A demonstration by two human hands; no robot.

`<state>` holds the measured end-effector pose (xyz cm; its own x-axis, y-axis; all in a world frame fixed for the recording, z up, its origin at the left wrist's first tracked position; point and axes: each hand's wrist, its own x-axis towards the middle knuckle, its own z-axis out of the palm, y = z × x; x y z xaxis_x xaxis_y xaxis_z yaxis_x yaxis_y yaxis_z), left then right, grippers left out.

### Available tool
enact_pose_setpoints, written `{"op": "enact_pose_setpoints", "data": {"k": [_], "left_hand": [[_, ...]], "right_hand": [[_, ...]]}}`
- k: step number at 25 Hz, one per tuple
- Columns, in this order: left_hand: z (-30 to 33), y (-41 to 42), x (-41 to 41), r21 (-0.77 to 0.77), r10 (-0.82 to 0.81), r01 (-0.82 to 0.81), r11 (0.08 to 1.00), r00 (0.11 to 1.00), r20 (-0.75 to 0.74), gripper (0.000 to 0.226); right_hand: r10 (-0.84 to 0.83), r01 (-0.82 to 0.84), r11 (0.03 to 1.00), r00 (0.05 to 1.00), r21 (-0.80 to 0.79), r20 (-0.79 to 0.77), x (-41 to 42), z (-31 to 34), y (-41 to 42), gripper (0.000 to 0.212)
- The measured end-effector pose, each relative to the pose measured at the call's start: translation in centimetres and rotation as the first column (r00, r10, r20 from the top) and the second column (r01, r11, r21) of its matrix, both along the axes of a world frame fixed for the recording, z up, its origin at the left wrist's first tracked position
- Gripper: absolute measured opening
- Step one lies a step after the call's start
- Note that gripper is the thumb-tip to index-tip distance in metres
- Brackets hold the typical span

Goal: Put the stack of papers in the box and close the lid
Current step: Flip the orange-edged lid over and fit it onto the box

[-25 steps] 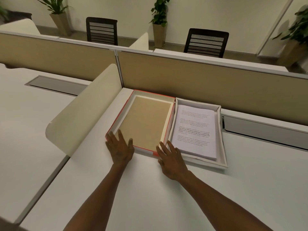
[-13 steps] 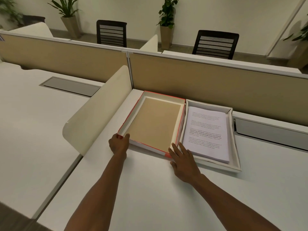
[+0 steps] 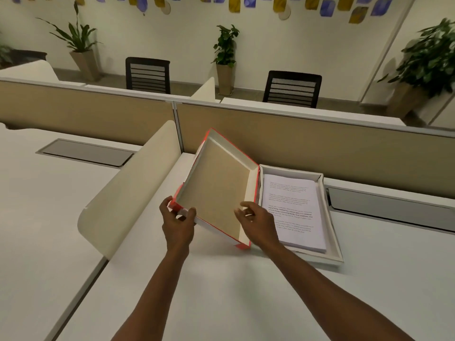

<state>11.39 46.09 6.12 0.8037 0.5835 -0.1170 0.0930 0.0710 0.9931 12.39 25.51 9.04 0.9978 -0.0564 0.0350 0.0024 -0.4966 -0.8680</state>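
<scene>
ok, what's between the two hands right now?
Head view: the near edge of the red-edged lid, tilted up, spans from left hand to right hand.

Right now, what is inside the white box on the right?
The white box holds the stack of papers, top sheet printed with text. The box floor beneath is covered, and the right hand hides the stack's near left corner.

One lid [image 3: 216, 190]; one box [image 3: 332, 252]; one paper stack [image 3: 293, 207]; two hands; two chairs; four plants.

Dim warm indoor light, soft shadows, blurred wide-angle edges
</scene>
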Motion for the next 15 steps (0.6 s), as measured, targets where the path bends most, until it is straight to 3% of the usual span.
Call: {"op": "enact_pose_setpoints", "data": {"k": [3, 5, 8, 12, 15], "left_hand": [[1.6, -1.9, -0.8, 0.15, -0.044, 0.038, 0.988, 0.998, 0.037, 0.069], [2.6, -3.4, -1.2, 0.236, -0.079, 0.058, 0.97, 0.994, 0.079, 0.068], [3.8, -5.3, -1.4, 0.319, -0.145, 0.101, 0.942, 0.982, 0.118, 0.07], [4.7, -7.1, -1.4, 0.411, -0.188, 0.129, 0.902, 0.976, 0.108, 0.072], [4.4, -7.2, -1.4, 0.376, -0.289, 0.234, 0.897, 0.952, 0.098, 0.074]], "right_hand": [[-0.021, 0.045, 0.967, 0.995, 0.252, -0.097, 2.5, 5.5, 2.9, 0.032], [-0.034, 0.084, 0.94, 0.987, 0.332, -0.156, 4.0, 7.9, 4.6, 0.034], [-0.057, 0.139, 0.918, 0.973, 0.372, -0.223, 5.8, 10.1, 6.2, 0.038], [-0.101, 0.187, 0.898, 0.968, 0.398, -0.228, 6.9, 10.5, 6.4, 0.019], [-0.144, 0.234, 0.879, 0.961, 0.417, -0.234, 7.1, 10.0, 5.5, 0.017]]}}
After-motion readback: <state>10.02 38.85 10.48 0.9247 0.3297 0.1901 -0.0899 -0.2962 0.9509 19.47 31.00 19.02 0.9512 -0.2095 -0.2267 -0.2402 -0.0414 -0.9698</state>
